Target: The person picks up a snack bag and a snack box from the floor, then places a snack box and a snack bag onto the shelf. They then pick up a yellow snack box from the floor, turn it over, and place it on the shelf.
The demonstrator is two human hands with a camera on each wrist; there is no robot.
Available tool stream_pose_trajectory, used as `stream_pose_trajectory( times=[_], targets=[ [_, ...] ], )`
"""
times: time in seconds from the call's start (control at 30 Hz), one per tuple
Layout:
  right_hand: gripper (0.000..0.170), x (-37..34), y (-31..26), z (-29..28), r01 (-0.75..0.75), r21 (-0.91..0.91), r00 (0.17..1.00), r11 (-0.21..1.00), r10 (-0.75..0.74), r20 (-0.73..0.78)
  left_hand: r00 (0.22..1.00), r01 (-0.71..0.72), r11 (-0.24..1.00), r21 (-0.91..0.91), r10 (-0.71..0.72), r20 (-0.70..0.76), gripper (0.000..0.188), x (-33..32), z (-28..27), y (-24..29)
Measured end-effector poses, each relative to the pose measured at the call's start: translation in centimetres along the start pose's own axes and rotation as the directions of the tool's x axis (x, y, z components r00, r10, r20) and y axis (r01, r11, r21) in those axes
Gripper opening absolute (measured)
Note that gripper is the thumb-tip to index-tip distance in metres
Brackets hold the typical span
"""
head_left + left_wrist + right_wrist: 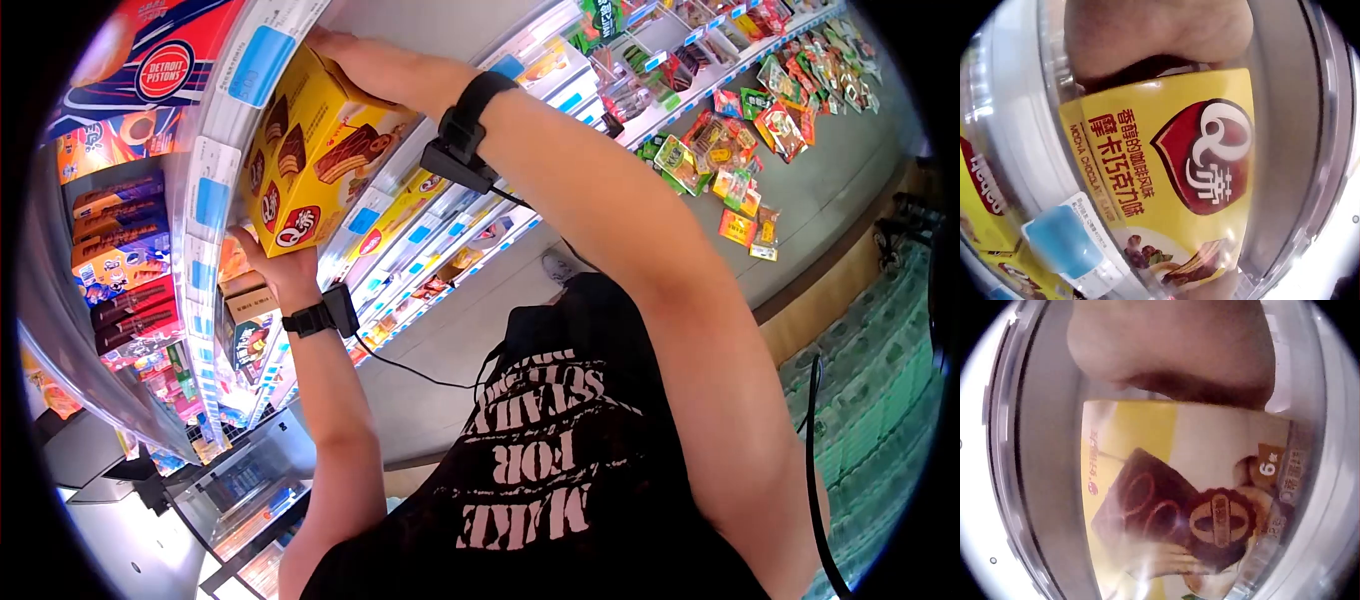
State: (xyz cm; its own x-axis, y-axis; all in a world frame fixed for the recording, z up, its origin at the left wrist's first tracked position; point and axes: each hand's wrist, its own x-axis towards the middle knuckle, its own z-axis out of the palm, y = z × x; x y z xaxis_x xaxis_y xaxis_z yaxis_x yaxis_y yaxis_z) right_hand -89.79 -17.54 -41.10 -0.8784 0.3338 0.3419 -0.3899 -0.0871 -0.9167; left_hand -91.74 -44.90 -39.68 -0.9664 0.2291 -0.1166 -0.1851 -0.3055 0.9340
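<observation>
**Holding a yellow box (335, 155), fingers mostly out of sight**

The left hand (287, 273) and right hand (356, 60) are bracing the yellow box from opposite ends, beside a shelf front (207, 165). Its bulk is concealing most of the fingers, so I cannot tell whether they are curling or lying flat (one left digit is showing along its side). Whether the shelf is bearing any weight is also unclear. Glare is washing out the box's lower face in the right wrist view. Blue-and-white price labels (263, 65) are lining the shelf front. Farther off, colourful packets (720, 150) are showing against the grey floor (470, 305), lying or hanging, I cannot tell. Dark rims are cutting off green wrapped packs (865, 400).
</observation>
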Motion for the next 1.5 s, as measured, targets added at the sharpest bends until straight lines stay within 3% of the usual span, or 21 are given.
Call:
stream_pose_trajectory(
  times=[0.03,0.1,0.17,0.33,0.43,0.47,0.57,0.7,0.73,0.83,0.87,0.9,0.93,1.0,1.07,1.13,1.2,1.27,1.33,1.37,1.5],
  targets=[
    [0.069,0.8,3.2,0.6,0.264,-0.303,0.961,0.916,-0.278,-0.003,1.000,-0.013,1.000,0.006,0.013,-0.011,0.080,-0.4,0.1,-0.1],
    [0.070,0.7,3.4,0.6,0.296,-0.336,0.950,0.894,-0.312,0.005,1.000,0.015,1.000,-0.012,-0.015,-0.008,0.081,-0.4,0.0,-0.2],
    [0.071,-0.8,-1.3,0.5,-0.188,0.190,0.982,0.964,0.181,0.056,0.999,0.034,0.999,-0.025,-0.034,0.006,0.081,-0.1,-0.6,-0.2],
    [0.074,-0.1,0.7,0.1,-0.009,0.085,0.998,0.996,0.003,0.065,0.998,0.058,0.996,-0.065,-0.058,-0.004,0.083,0.1,0.6,0.2],
    [0.064,-0.7,-0.4,-0.2,-0.233,0.118,0.964,0.965,0.212,0.162,0.995,0.060,0.994,-0.093,-0.067,-0.070,0.091,-0.5,-0.3,0.7],
    [0.059,-0.9,-1.8,-1.3,-0.371,0.145,0.918,0.917,0.338,0.208,0.999,0.045,0.992,-0.121,-0.046,-0.009,0.090,-0.8,-0.8,0.9],
    [0.062,-6.5,-8.7,-5.2,-0.134,0.282,0.988,0.950,0.105,0.116,0.946,-0.049,0.986,-0.159,0.097,0.309,0.093,-3.3,-3.0,2.0],
    [0.055,-16.6,-10.2,-15.0,-0.199,0.337,0.965,0.920,0.124,0.231,0.965,-0.255,0.963,-0.089,0.259,0.042,0.086,-11.7,-3.5,2.6],
    [0.050,-20.6,-9.1,-18.1,-0.338,0.362,0.941,0.869,0.305,0.145,0.961,-0.273,0.955,-0.119,0.275,0.002,0.081,-13.9,-3.6,2.5],
    [0.035,-33.5,-5.5,-25.8,-0.500,0.348,0.733,0.793,0.601,-0.317,0.984,-0.160,0.971,-0.178,0.171,0.048,0.058,-18.0,-11.4,-2.5],
    [0.025,-38.1,-2.4,-28.4,-0.605,0.354,0.490,0.713,0.685,-0.540,0.994,-0.103,0.986,-0.133,0.105,0.008,0.050,-19.3,-11.5,-4.6],
    [0.016,-44.4,0.9,-32.2,-0.637,0.408,0.366,0.654,0.722,-0.587,0.997,0.041,0.976,-0.213,-0.053,-0.050,0.040,-20.2,-11.8,-7.2],
    [0.014,-49.9,1.9,-33.7,-0.564,0.446,0.356,0.695,0.692,-0.628,0.973,0.173,0.937,-0.304,-0.211,-0.095,0.030,-20.8,-12.0,-10.0],
    [0.011,-59.4,3.6,-35.9,-0.504,0.613,0.094,0.608,0.744,-0.661,0.911,0.361,0.842,-0.402,-0.409,-0.040,0.015,-21.9,-12.0,-15.3],
    [0.011,-67.6,3.8,-36.0,-0.811,0.210,0.142,0.546,0.532,-0.835,0.840,0.482,0.754,-0.446,-0.543,-0.010,0.011,-23.4,-9.9,-19.8],
    [0.014,-74.1,2.9,-36.1,-0.708,0.584,-0.205,0.398,0.675,-0.708,0.811,0.556,0.732,-0.394,-0.582,0.062,0.017,-26.7,-5.8,-22.2],
    [0.016,-81.2,3.3,-38.1,-0.725,0.587,-0.190,0.359,0.715,-0.672,0.749,0.631,0.656,-0.414,-0.653,0.109,0.021,-30.2,-3.0,-24.0],
    [0.017,-80.1,-0.4,-34.8,-0.888,0.371,-0.176,0.271,0.545,-0.820,0.701,0.683,0.593,-0.427,-0.697,0.152,0.025,-32.5,-0.7,-25.7],
    [0.017,-82.6,-0.6,-35.6,-0.829,0.349,-0.025,0.438,0.594,-0.804,0.630,0.751,0.524,-0.403,-0.751,0.198,0.027,-35.4,1.0,-27.3],
    [0.015,-84.6,-1.0,-37.0,-0.719,0.431,0.201,0.545,0.756,-0.623,0.622,0.768,0.538,-0.347,-0.756,0.204,0.027,-36.3,1.9,-28.0],
    [0.013,-81.9,-3.4,-35.1,-0.880,0.142,0.175,0.453,0.587,-0.790,0.536,0.844,0.514,-0.150,-0.803,0.261,0.026,-39.1,5.2,-31.0]
  ],
)
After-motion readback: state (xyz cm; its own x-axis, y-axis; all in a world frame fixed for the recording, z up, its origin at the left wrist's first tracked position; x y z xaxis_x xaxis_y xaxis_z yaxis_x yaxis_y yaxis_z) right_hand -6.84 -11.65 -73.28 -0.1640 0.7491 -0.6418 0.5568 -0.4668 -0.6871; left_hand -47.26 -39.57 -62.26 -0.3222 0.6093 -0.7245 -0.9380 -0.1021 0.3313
